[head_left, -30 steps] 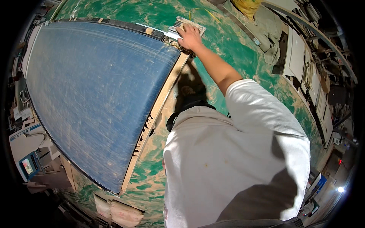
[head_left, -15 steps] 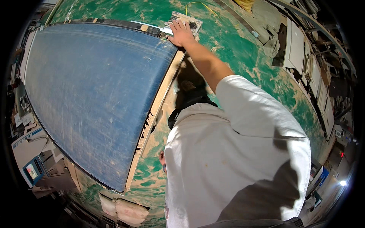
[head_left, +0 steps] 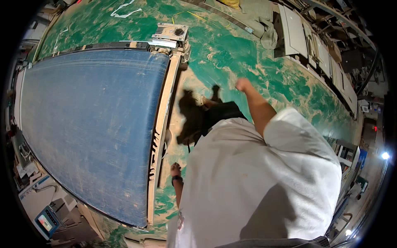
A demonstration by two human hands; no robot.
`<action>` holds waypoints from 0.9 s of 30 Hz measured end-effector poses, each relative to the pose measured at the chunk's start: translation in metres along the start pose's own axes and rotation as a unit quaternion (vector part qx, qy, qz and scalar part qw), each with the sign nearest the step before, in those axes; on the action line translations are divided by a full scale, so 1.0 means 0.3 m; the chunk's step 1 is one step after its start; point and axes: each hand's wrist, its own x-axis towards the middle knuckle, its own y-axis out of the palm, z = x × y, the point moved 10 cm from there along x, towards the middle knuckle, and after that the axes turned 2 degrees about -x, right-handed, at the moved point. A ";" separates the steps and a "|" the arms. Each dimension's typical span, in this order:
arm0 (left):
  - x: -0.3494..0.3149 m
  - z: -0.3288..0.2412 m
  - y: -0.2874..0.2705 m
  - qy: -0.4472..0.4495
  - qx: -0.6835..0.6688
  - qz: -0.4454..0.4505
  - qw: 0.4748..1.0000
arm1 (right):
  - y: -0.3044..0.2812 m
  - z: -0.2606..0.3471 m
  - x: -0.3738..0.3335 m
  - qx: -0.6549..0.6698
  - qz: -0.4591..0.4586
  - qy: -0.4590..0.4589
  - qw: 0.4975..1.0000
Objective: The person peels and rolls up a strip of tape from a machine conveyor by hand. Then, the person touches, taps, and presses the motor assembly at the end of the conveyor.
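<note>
A wide blue conveyor belt (head_left: 95,124) fills the left side, edged by a pale rail (head_left: 164,103) next to me. At its far corner sits a metal motor unit (head_left: 170,32), with neither hand touching it. My right hand (head_left: 243,84) is off over the green floor, bare arm bent, its fingers curled into a loose fist with nothing visible in them. Low by my left side, close to the rail, hangs my left hand (head_left: 175,169), a dark band at its wrist. Its fingers look curled, and no held thing shows.
The green floor (head_left: 231,49) is streaked with sawdust. White panels (head_left: 293,31) lean along the right side, beside a grey cloth heap (head_left: 264,33). A control panel with a screen (head_left: 46,222) stands at lower left. White strips (head_left: 126,10) lie on the far floor.
My right hand has left the motor unit and drawn back to the right, its fingers curling. More of my left hand shows. My body has shifted relative to the belt.
</note>
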 end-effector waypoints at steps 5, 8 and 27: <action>0.229 -0.154 0.079 0.178 0.073 0.028 0.981 | 0.314 -0.455 -0.531 0.094 0.107 0.229 0.963; 0.176 -0.530 0.407 0.288 0.302 -0.058 0.907 | 0.271 -0.614 -0.785 0.217 0.112 0.402 0.883; -0.300 -1.763 1.876 0.555 0.380 -0.329 0.662 | -0.448 -0.750 0.354 0.197 -0.105 0.049 0.973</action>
